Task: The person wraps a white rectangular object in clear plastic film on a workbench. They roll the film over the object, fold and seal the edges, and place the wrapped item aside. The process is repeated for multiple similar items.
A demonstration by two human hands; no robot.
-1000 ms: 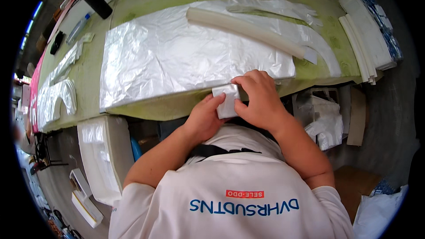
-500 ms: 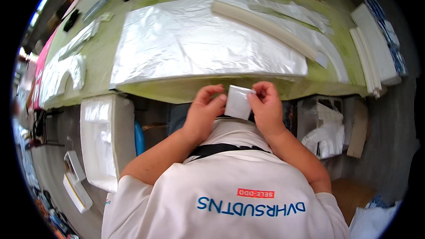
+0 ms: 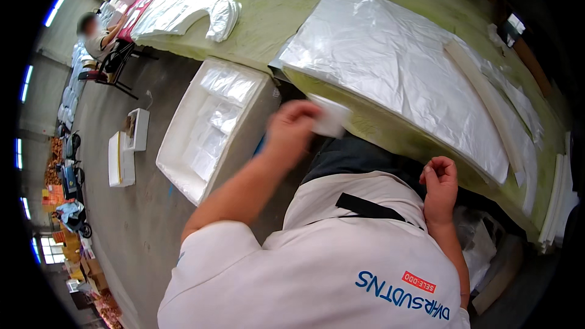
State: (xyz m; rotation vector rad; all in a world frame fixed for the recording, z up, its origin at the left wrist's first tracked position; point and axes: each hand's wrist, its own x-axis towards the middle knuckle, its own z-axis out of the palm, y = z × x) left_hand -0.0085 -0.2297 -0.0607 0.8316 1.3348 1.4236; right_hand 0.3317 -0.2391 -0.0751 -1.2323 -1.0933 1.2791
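My left hand (image 3: 291, 127) pinches a small flat white packet (image 3: 333, 117) by its edge, somewhat blurred by motion. Hand and packet are in the air between the table's front edge and a white foam box (image 3: 177, 127) on the left. Several shiny, clear-wrapped packets (image 3: 222, 116) lie inside that box. By my waist, near the table's front edge, my right hand (image 3: 441, 187) has its fingers curled in, with nothing visible in them.
A green-stained table (image 3: 262, 24) bears a large silvery plastic sheet (image 3: 384, 55), a long cream strip (image 3: 487, 103) and a pile of white plastic bags (image 3: 183, 15). Smaller white boxes (image 3: 122, 161) stand on the floor at left. Farther off, a person (image 3: 97, 39) sits at the table.
My view has turned to the left. The packet was between both hands at my waist; now my left hand alone carries it leftward, toward the foam box. My right hand has let go.
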